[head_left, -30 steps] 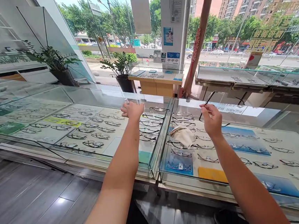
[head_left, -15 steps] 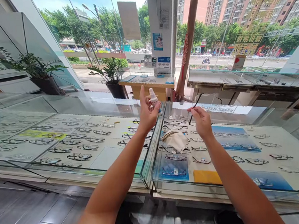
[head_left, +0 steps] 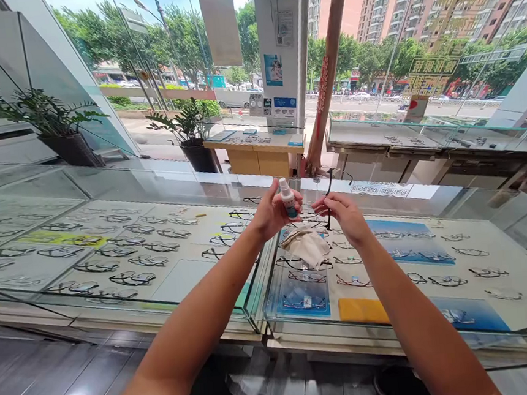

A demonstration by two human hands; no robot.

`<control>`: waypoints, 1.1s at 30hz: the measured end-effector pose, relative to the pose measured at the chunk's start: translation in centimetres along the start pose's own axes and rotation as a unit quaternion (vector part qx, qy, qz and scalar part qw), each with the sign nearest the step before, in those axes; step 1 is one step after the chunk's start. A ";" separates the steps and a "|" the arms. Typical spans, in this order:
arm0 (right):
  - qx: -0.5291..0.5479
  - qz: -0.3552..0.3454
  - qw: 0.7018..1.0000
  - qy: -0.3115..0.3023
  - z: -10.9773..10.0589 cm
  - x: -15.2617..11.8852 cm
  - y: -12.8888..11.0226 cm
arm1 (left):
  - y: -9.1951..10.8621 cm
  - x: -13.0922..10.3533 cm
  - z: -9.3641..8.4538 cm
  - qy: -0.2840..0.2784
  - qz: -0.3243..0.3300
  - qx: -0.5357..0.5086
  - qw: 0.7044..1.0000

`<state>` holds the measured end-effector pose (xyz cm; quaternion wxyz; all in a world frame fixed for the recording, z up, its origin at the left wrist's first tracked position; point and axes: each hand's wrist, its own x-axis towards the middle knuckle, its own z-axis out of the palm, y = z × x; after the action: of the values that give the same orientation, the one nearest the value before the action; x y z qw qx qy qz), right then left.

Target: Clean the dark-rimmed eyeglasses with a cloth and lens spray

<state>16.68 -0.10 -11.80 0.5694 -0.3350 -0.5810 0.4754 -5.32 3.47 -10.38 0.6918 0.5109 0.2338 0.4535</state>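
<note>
A small white spray bottle (head_left: 288, 200) with a blue lower part stands upright in the grip of my left hand (head_left: 267, 217). Just to its right, my right hand (head_left: 347, 216) pinches a pair of glasses (head_left: 329, 183). Their dark frame is seen nearly edge-on, so the lenses are hard to make out. Bottle and glasses are apart, held above the glass counter. Below both hands, a crumpled beige cloth (head_left: 308, 247) lies on the countertop.
Under the glass of the display counter (head_left: 209, 316) lie rows of eyeglasses (head_left: 132, 276). A yellow block (head_left: 363, 310) is near the front edge. Beyond stand a low display table (head_left: 259, 148), a leaning wooden post (head_left: 328, 87) and potted plants (head_left: 188, 130).
My left hand has moved right and down with the spray bottle, and its raised finger has come down. My right hand has shifted left, bringing the glasses closer to the bottle and turning them.
</note>
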 end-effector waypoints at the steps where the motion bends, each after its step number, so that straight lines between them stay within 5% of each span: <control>1: 0.000 0.008 1.000 -0.011 0.2 -0.1 0.0 | 0.0 0.1 0.1 0.008 0.004 0.012 1.000; 7: 0.008 0.029 0.997 -0.068 1.4 -0.7 0.2 | -1.1 0.5 0.7 0.092 0.067 0.144 0.983; 13: 0.014 0.031 0.995 -0.095 1.7 -1.0 0.0 | -1.6 0.7 0.8 0.104 0.085 0.233 0.963; 24: 0.071 0.028 0.995 -0.064 1.4 -0.9 -0.1 | -1.0 0.1 0.8 0.088 0.095 0.256 0.958; 33: 0.137 0.041 0.990 0.000 1.1 -0.1 0.2 | -1.2 -0.7 1.2 0.020 0.130 0.422 0.897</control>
<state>15.61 -0.31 -11.93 0.5901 -0.2778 -0.4961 0.5731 -4.25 2.21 -11.16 0.3415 0.7718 0.3482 0.4080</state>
